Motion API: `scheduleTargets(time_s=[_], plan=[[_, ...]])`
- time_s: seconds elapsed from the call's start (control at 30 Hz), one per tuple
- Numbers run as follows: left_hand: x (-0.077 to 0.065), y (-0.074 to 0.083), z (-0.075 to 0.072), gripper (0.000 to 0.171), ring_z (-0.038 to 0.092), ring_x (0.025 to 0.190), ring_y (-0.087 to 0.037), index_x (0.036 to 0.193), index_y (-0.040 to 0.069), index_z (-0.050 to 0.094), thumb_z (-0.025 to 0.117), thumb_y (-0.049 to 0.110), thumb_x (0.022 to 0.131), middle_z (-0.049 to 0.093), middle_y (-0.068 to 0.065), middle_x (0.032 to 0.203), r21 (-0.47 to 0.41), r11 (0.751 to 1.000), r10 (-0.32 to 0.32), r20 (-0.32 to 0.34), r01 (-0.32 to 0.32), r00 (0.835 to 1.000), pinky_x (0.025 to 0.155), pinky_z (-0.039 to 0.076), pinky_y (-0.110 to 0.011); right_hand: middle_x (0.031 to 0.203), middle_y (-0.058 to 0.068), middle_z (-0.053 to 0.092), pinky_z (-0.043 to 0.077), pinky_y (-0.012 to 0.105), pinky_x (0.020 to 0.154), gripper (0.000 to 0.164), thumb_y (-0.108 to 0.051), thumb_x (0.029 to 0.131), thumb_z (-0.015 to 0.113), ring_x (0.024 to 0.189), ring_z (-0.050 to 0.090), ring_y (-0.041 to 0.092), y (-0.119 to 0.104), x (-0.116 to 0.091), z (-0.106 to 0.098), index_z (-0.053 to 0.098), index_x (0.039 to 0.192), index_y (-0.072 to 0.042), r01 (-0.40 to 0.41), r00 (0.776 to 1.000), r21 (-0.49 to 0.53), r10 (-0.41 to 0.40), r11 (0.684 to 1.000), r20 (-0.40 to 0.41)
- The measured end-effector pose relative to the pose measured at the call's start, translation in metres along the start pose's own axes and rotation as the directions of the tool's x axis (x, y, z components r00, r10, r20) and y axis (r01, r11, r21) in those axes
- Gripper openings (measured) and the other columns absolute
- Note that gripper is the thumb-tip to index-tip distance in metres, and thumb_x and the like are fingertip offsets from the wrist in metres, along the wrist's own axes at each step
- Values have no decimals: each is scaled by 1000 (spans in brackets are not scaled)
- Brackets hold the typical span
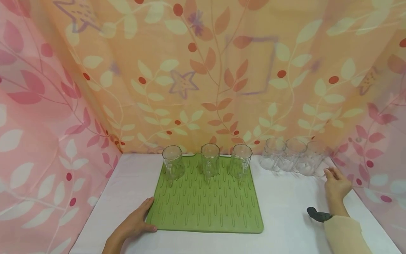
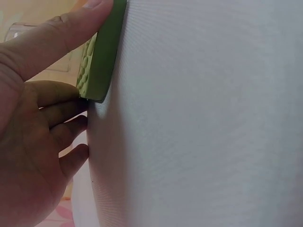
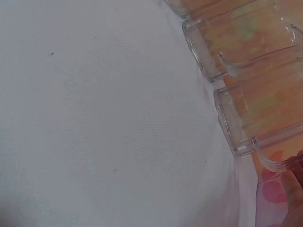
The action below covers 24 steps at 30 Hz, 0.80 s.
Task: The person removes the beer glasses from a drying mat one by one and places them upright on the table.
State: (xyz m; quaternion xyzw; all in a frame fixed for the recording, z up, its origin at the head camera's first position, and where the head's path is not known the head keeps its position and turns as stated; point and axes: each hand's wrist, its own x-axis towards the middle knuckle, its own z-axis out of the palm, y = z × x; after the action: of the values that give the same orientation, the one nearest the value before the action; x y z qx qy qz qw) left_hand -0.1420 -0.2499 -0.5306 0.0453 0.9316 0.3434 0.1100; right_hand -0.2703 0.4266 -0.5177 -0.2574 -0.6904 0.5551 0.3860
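Three clear glass mugs stand upright in a row along the back of a green ridged mat (image 1: 206, 211): a left one (image 1: 173, 162), a middle one (image 1: 210, 160) and a right one (image 1: 241, 160). My left hand (image 1: 136, 220) rests at the mat's front left corner, its thumb along the front edge and its fingers by the left side. To the right of the mat, my right hand (image 1: 338, 185) pinches the handle of the rightmost glass mug (image 1: 312, 158). That handle (image 3: 270, 163) meets my fingers (image 3: 292, 184) at the edge of the right wrist view.
Beside the held mug stand more glass mugs (image 1: 275, 153), close together near the back wall. A white cloth (image 1: 285, 218) covers the table. Patterned fabric (image 1: 209, 70) hangs behind and on both sides. A dark curved piece (image 1: 318, 215) sticks out at the right wrist.
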Motion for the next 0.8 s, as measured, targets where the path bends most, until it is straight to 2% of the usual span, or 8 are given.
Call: scheduleTargets(time_s=[0.2,0.3,0.53,0.8], plan=[[-1,1,-1,114,19,133,-41,143,1,26,84,34,51,21,-21,147,-6,1000,-2,2,2,1000,105,19,-58,59,-26,55,40,0,53,15,-8,79,70,55,52,-9,2,0,-1,72,93,-4,3,1000,-56,-1,998,30],[-2,1,-1,114,20,133,-41,143,1,26,84,35,51,22,-21,147,0,1000,0,1,0,1000,105,19,-58,59,-27,55,40,0,53,14,-10,80,70,55,52,-10,2,1,-2,73,92,-6,-4,998,-61,8,998,55],[-2,1,-1,114,19,134,-40,143,1,26,84,35,51,22,-21,147,3,1000,6,-2,-6,1000,105,18,-58,63,-29,54,41,-1,54,31,-10,81,68,57,52,-13,-1,0,-2,65,107,6,-13,996,-75,20,997,91],[-1,2,-1,114,19,134,-40,143,1,26,85,34,50,22,-21,147,-13,1000,-6,-7,5,1000,105,18,-58,60,-33,50,40,-2,55,45,-16,81,68,56,50,-17,0,-4,-11,57,122,1,-71,987,-130,88,989,131]])
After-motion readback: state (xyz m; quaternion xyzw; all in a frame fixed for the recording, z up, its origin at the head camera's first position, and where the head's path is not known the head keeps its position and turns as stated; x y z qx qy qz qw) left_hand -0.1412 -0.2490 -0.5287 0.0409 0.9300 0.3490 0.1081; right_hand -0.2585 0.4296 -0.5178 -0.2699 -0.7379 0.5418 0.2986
